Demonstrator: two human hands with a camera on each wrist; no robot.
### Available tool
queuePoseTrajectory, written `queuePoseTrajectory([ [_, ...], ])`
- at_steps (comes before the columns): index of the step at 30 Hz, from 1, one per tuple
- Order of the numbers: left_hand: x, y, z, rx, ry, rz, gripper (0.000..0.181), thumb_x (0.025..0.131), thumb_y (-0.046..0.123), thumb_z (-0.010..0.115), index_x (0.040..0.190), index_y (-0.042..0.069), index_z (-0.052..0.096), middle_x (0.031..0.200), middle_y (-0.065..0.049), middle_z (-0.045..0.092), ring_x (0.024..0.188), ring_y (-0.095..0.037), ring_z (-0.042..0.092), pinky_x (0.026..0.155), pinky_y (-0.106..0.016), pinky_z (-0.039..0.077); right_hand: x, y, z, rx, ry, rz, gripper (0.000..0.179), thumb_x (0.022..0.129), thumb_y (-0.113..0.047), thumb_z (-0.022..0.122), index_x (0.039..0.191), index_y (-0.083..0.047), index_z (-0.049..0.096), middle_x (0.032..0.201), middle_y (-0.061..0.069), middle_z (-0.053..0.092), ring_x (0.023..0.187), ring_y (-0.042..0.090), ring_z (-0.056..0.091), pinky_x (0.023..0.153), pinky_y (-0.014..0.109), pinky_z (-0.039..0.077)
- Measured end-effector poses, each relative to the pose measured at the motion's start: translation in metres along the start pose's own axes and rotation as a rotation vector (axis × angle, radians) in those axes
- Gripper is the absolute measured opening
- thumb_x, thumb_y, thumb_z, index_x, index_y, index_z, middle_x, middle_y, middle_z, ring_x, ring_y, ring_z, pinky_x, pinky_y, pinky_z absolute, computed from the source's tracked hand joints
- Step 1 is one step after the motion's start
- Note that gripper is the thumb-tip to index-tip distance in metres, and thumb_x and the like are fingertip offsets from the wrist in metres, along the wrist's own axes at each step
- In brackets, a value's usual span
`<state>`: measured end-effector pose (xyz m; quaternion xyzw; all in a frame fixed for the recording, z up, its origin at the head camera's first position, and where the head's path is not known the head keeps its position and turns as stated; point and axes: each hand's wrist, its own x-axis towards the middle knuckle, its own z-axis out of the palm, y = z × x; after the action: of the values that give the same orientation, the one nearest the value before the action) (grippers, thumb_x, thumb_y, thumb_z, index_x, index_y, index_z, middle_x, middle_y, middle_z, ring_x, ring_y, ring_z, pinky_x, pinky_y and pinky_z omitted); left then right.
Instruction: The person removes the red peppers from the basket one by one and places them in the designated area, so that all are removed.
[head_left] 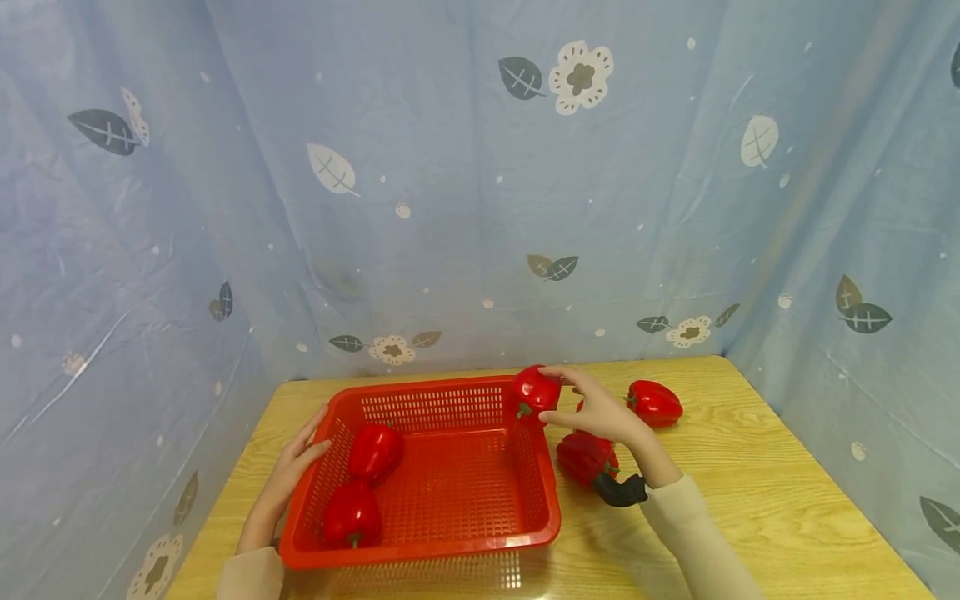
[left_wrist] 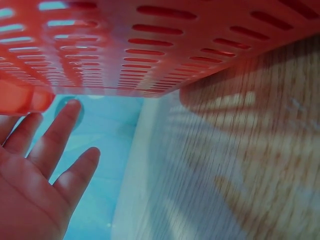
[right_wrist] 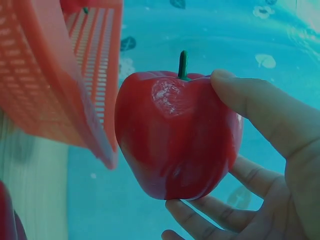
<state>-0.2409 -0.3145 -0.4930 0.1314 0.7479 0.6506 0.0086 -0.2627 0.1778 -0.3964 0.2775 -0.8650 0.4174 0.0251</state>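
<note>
In the head view my right hand (head_left: pixel 600 410) holds a red bell pepper (head_left: pixel 536 392) over the right rim of a red plastic basket (head_left: pixel 442 553). The right wrist view shows this bell pepper (right_wrist: pixel 175 135) gripped between the thumb and the fingers, its green stem upward. My left hand (head_left: pixel 288 471) rests along the basket's left rim. In the left wrist view the fingers of the left hand (left_wrist: pixel 40 170) are spread and fairly straight beside the perforated wall (left_wrist: pixel 150 50). Inside the basket, at its left end, lie two more bell peppers, a rear one (head_left: pixel 375 452) and a front one (head_left: pixel 352 515).
On the wooden table (head_left: pixel 735 483), right of the basket, a bell pepper (head_left: pixel 583 457) lies near my right wrist, which wears a black strap (head_left: pixel 621 490). Farther back is another bell pepper (head_left: pixel 654 403), and one more is partly hidden behind my hand. A patterned blue curtain (head_left: pixel 465 208) surrounds the table.
</note>
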Motion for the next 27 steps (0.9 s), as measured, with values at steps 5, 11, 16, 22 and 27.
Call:
queuePoseTrajectory([
  [5, -0.001, -0.001, 0.001, -0.009, 0.014, -0.017, 0.057, 0.099, 0.016, 0.042, 0.15, 0.021, 0.016, 0.155, -0.01, 0.01, 0.111, -0.003, 0.054, 0.082, -0.027, 0.052, -0.007, 0.012, -0.008, -0.007, 0.027, 0.016, 0.063, 0.078, -0.034, 0.074, 0.133, -0.016, 0.047, 0.133, 0.006, 0.049, 0.117, 0.03, 0.046, 0.095, 0.054, 0.038],
  [11, -0.001, 0.0, 0.002, 0.018, 0.032, -0.027, 0.057, 0.099, 0.018, 0.043, 0.15, 0.021, 0.017, 0.156, -0.009, 0.009, 0.116, 0.004, 0.047, 0.084, -0.023, 0.05, -0.017, 0.02, -0.016, 0.007, 0.064, 0.033, 0.065, 0.077, -0.034, 0.074, 0.133, -0.014, 0.048, 0.133, 0.008, 0.049, 0.116, 0.032, 0.048, 0.093, 0.054, 0.042],
  [16, -0.001, 0.0, 0.002, 0.011, 0.029, -0.026, 0.057, 0.099, 0.018, 0.043, 0.15, 0.021, 0.017, 0.156, -0.008, 0.009, 0.116, 0.004, 0.047, 0.084, -0.023, 0.05, -0.027, 0.026, -0.023, 0.018, 0.076, 0.091, 0.066, 0.077, -0.036, 0.074, 0.133, -0.014, 0.047, 0.134, 0.01, 0.047, 0.118, 0.036, 0.046, 0.093, 0.057, 0.041],
  [22, 0.0, -0.001, 0.002, -0.018, 0.017, -0.013, 0.056, 0.1, 0.015, 0.041, 0.15, 0.02, 0.017, 0.156, -0.01, 0.01, 0.115, 0.0, 0.05, 0.083, -0.025, 0.051, -0.036, 0.035, -0.027, -0.033, 0.099, 0.079, 0.063, 0.079, -0.033, 0.073, 0.132, -0.01, 0.048, 0.132, 0.013, 0.049, 0.115, 0.038, 0.048, 0.093, 0.058, 0.039],
  [27, 0.001, -0.001, 0.001, -0.01, 0.023, -0.004, 0.056, 0.099, 0.015, 0.042, 0.15, 0.019, 0.017, 0.156, -0.008, 0.009, 0.119, 0.006, 0.043, 0.086, -0.022, 0.049, -0.042, 0.039, -0.03, -0.064, 0.109, 0.101, 0.064, 0.078, -0.034, 0.073, 0.132, -0.012, 0.048, 0.132, 0.012, 0.049, 0.114, 0.036, 0.049, 0.085, 0.051, 0.045],
])
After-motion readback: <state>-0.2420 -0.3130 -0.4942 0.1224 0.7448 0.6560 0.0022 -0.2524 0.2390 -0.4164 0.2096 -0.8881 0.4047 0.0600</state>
